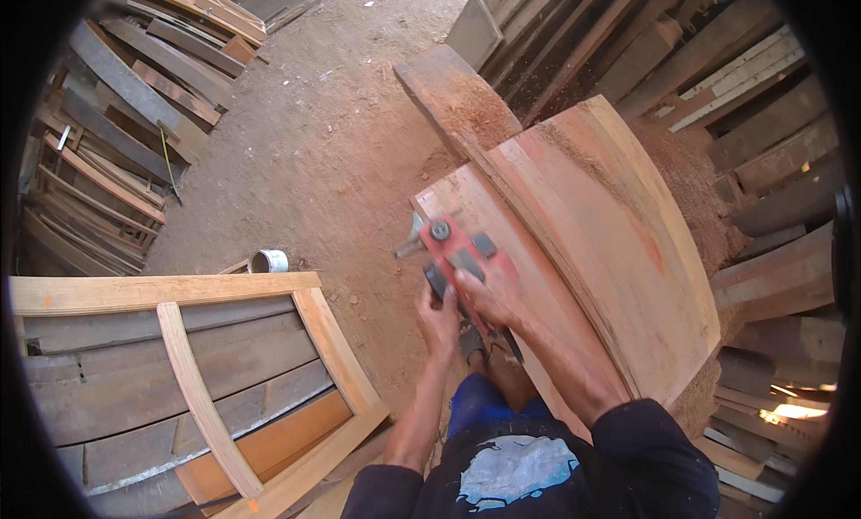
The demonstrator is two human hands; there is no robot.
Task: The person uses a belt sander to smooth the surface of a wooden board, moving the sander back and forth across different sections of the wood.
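Note:
Both my hands are on a red and black power planer (462,259), which is over the near left end of a pale reddish plank (529,277). My right hand (491,295) is wrapped around its upper handle. Against the planer's left side, my left hand (438,320) closes on a dark part, its fingers partly hidden. A grey spout-like piece (411,241) sticks out to the left of the tool. Whether the planer's sole touches the wood cannot be made out.
A wide board (619,241) lies right of the plank. Beyond them a shorter board (457,89) carries wood shavings. A wooden frame (193,290) lies at lower left, by a white can (269,261). Stacked lumber (583,35) lines the right; more timber (126,62) stands left.

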